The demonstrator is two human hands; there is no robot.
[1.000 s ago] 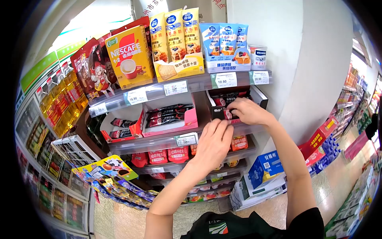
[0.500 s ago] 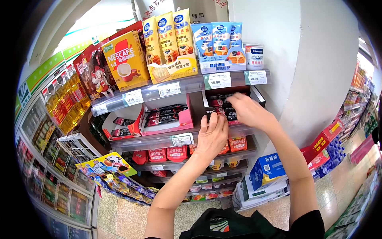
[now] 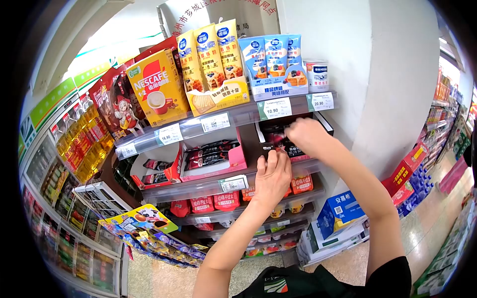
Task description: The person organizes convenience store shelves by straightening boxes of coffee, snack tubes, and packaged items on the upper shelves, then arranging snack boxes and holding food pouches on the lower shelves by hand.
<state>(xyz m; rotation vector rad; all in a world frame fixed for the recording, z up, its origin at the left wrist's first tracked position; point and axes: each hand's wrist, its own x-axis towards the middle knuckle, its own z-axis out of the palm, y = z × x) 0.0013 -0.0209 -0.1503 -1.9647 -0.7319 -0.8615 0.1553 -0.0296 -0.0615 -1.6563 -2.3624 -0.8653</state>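
On the middle shelf at the right stands a dark display box [image 3: 322,123] holding black-and-red stick sachets [image 3: 293,150]. My left hand [image 3: 273,174] has its fingers bent over the box's front edge, gripping it. Above the box's opening is my right hand [image 3: 312,136], with thumb and fingers pressed together over the sachets. Whatever sits in that pinch is blurred and partly covered. To the left, a pink open box [image 3: 242,158] and a red-edged box [image 3: 175,171] hold similar sachets.
The upper shelf carries a yellow Nescafe box [image 3: 155,89], yellow tubes [image 3: 210,57], blue tubes [image 3: 265,54] and a can [image 3: 317,74], with price tags below. A white pillar [image 3: 338,64] rises at the right. Candy packs [image 3: 149,241] hang low left; a blue carton [image 3: 340,213] sits low right.
The view has shifted slightly, so the shelves appear a little lower. My right hand's fingers have drawn closer together over the box. My left hand stays at its front edge.
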